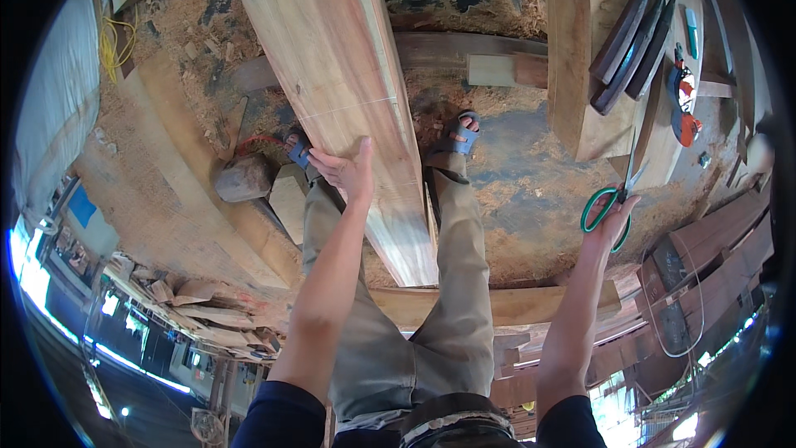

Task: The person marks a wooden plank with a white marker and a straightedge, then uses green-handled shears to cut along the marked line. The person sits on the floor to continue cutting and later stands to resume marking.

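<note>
A long, pale wooden board (pixel 332 50) lies between my legs, with a thin line drawn across its width. My left hand (pixel 355 172) rests on the board below that line, its fingers extended and the thumb apart. Off to the right, my right hand (pixel 612 220) grips a pair of scissors (pixel 587 209) with green looped handles. Their slim metal blades point away from me, partly open, beside a thick timber block. How the fingers sit inside the loops is partly hidden.
Dark-handled tools (pixel 634 41) lie on the thick timber block (pixel 572 91) at the right, near an orange-and-black tool (pixel 685 108) and a teal marker-like stick (pixel 691 31). A wooden mallet-like block (pixel 242 178) sits left of my foot. Sawdust covers the floor (pixel 514 174).
</note>
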Available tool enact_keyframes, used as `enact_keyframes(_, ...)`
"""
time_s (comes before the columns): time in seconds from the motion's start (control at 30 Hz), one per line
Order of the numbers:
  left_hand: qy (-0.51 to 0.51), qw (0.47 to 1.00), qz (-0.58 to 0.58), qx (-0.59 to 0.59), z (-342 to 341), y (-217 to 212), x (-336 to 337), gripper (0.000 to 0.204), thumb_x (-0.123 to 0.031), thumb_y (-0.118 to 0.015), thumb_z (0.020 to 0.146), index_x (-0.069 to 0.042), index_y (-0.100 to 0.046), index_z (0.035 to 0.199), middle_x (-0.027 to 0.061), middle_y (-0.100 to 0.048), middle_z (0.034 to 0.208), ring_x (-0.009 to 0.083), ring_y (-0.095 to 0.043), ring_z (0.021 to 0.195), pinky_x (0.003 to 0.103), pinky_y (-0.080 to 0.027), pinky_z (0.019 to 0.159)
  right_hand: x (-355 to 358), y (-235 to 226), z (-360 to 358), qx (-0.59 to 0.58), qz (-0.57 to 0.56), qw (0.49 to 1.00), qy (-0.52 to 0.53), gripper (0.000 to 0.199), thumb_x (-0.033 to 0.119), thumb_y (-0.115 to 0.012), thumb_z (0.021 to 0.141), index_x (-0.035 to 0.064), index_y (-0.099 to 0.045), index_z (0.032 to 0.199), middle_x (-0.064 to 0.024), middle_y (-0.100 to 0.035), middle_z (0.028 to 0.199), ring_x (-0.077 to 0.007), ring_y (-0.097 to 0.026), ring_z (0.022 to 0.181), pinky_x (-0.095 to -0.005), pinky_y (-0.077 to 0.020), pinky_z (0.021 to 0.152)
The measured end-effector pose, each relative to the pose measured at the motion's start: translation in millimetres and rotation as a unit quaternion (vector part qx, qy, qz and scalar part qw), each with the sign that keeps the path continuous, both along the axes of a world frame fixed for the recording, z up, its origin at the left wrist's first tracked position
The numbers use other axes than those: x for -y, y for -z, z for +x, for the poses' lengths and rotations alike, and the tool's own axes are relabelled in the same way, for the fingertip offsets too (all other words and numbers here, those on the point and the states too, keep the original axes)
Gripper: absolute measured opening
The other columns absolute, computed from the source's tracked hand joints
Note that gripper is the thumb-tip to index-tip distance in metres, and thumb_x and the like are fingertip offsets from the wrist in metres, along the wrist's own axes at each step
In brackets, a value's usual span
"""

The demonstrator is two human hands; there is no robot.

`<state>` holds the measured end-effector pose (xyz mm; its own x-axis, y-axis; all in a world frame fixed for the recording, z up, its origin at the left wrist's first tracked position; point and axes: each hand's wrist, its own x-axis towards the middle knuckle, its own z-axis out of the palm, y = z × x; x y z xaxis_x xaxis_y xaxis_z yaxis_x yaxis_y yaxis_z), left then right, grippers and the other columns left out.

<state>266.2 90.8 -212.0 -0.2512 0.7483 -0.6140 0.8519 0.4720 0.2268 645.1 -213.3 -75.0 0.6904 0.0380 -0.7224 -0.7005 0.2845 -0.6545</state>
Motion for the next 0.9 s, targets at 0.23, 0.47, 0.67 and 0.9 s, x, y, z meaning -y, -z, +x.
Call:
enact_keyframes(0.23,0.039,0.999,-0.018,-0.002,2.6,-6.6,0.3,0.158,-0.055,-0.093,0.07,0.001,0.025,0.159,0.0292,0.016,0.168,0.0464,0.004,0.158,0.057,-0.004,0.128,-24.8,33.4,-0.6,-0.01,0.047,0.982,0.181,0.052,0.036,-0.073,0.1,-0.0009,-0.056,0.132,-0.0145,-0.066,0.127,-0.0261,-0.065,0.114,-0.0387,-0.0567,0.099)
enact_keyframes(0.47,0.04,0.997,-0.057,-0.01,6.7,-15.9,-5.7,0.161,-0.048,-0.096,0.066,0.001,0.027,0.159,0.0292,0.018,0.168,0.0471,0.004,0.159,0.055,-0.006,0.129,-62.0,24.4,-3.9,-0.002,-0.028,0.99,0.135,0.044,0.028,-0.069,0.103,0.0013,-0.054,0.134,-0.0113,-0.063,0.126,-0.0252,-0.06,0.118,-0.0419,-0.0462,0.112)
enact_keyframes(0.67,0.042,0.997,-0.062,0.014,5.7,-21.9,-6.3,0.163,-0.049,-0.097,0.064,0.0,0.027,0.159,0.0285,0.021,0.168,0.0472,0.005,0.159,0.056,-0.005,0.129,-68.6,17.8,-4.9,0.024,-0.124,0.991,0.035,0.024,0.024,-0.067,0.105,0.0063,-0.062,0.12,-0.0074,-0.067,0.112,-0.0229,-0.062,0.113,-0.0399,-0.0506,0.103)
enact_keyframes(0.9,0.031,0.996,-0.085,0.026,5.5,-26.7,-9.6,0.165,-0.055,-0.096,0.063,-0.004,0.027,0.16,0.0275,0.023,0.169,0.047,0.009,0.159,0.058,-0.003,0.128,-85.7,8.9,2.1,0.114,-0.266,0.957,-0.011,0.031,0.023,-0.068,0.105,0.0037,-0.062,0.129,-0.0038,-0.066,0.107,-0.0148,-0.062,0.099,-0.0324,-0.0502,0.082)
